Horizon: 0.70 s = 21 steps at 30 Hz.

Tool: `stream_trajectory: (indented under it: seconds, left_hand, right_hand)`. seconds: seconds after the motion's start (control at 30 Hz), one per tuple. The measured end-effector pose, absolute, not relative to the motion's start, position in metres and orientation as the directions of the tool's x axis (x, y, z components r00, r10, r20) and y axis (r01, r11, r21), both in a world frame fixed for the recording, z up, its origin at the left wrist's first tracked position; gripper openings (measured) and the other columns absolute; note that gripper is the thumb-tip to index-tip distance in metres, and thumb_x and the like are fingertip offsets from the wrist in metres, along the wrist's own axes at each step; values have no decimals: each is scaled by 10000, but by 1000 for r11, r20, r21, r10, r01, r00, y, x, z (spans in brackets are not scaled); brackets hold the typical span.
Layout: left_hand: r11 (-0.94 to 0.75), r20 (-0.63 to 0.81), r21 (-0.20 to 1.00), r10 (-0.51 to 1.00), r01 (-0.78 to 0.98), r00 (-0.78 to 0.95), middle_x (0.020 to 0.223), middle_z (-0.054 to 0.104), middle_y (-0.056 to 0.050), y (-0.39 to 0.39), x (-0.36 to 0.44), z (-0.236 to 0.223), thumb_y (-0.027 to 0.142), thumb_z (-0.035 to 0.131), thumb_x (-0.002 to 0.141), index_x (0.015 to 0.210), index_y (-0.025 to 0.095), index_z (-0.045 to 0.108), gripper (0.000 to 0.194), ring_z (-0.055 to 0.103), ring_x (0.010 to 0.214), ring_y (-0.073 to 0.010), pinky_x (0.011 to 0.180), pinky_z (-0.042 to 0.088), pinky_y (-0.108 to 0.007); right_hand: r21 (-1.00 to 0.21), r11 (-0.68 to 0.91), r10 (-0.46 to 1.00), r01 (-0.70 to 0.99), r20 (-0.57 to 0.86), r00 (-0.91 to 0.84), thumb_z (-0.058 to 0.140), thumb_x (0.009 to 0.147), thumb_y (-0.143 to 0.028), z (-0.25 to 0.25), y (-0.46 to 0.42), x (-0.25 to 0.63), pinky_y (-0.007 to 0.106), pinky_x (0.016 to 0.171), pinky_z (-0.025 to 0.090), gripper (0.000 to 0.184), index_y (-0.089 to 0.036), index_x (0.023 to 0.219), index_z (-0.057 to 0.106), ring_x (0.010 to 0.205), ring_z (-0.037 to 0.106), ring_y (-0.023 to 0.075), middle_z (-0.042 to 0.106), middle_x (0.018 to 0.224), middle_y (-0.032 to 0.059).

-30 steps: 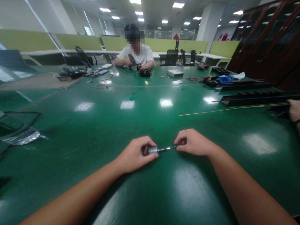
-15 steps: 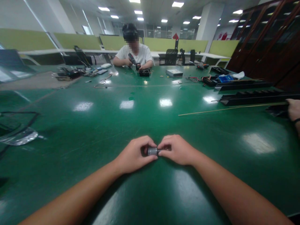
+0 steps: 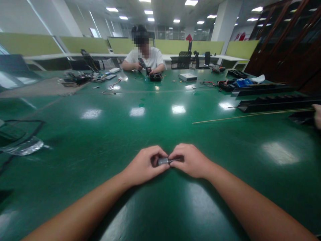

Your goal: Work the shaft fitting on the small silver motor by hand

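Low over the green table, my two hands meet around a small grey metal cylinder (image 3: 163,161), which looks like a small motor with a thin dark shaft on its right. My left hand (image 3: 145,165) is curled about the cylinder's body, thumb in front and fingers behind. At the shaft end, my right hand (image 3: 192,160) pinches with thumb and forefinger. The fingers partly hide both ends of the cylinder. It lies roughly level between the hands.
Across the green table (image 3: 112,134) a person (image 3: 144,58) in white works with a power tool. Thin rods (image 3: 225,118) and black metal channels (image 3: 271,103) lie right, near another person's hand (image 3: 317,115). Clear plastic (image 3: 27,146) lies left; a flat silver box (image 3: 188,77) sits farther back.
My hands keep their hold, with the cylinder tilted very slightly. The view has shifted a little, and the other person's hand at the right edge shows less.
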State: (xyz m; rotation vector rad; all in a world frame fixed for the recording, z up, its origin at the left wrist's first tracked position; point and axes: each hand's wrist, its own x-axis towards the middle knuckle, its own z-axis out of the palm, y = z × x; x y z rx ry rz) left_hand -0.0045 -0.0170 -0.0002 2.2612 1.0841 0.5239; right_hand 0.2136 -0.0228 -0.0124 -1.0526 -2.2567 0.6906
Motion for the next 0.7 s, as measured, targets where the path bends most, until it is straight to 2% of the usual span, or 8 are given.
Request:
stream_trajectory:
  seconds: [0.7]
  left_hand:
    - [-522, 96, 632, 787, 574, 610, 803, 619, -14, -18, -6, 1, 330, 689, 823, 896, 164, 631, 190, 557, 698, -147, 630, 409, -243]
  right_hand:
    - [-638, 550, 804, 539, 228, -549, 713, 791, -201, -7, -24, 223, 259, 712, 436, 108, -188, 891, 751, 771, 607, 152, 704, 822, 34]
